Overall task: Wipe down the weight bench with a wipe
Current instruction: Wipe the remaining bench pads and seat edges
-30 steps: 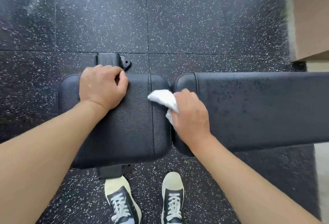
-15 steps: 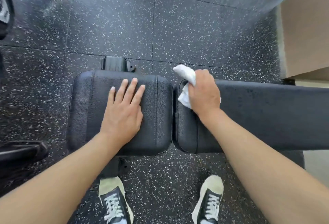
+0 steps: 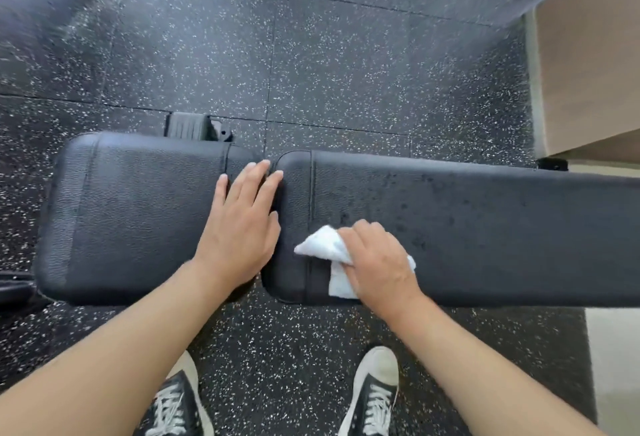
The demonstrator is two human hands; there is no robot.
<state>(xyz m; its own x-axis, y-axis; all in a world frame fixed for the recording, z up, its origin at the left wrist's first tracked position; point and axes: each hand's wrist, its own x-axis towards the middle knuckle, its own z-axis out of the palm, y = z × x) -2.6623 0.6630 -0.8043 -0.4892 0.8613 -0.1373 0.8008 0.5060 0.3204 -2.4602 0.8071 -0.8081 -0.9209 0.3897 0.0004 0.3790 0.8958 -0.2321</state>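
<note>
While the right hand (image 3: 379,264) presses down, its fingers (image 3: 363,233) are curled over a crumpled white wipe (image 3: 323,248), holding it against the long back pad (image 3: 485,227) near that pad's left end and close to its near edge. Part of the wipe sticks out to the left of the knuckles, and another flap hangs toward the pad's front rim.

Left hand (image 3: 239,231): fingers (image 3: 254,181) straight and a little spread, holding nothing, palm flat on the right end of the seat pad (image 3: 131,213), fingertips reaching across the gap between the two pads.

Both pads belong to the weight bench, which stands on speckled rubber floor (image 3: 311,54). Dark damp-looking spots show on the back pad to the right of the wipe. A tan box or cabinet (image 3: 588,71) stands at the far right; two sneakers (image 3: 374,397) show below.

Step in hand, as judged: wiping the back pad, working at its left end. Most of the pad's length to the right looks unfinished.

Next move calls for steady downward pressure and sweeps carried rightward along the pad, with the left hand bracing; the gap and the seat pad may need a pass too.
</note>
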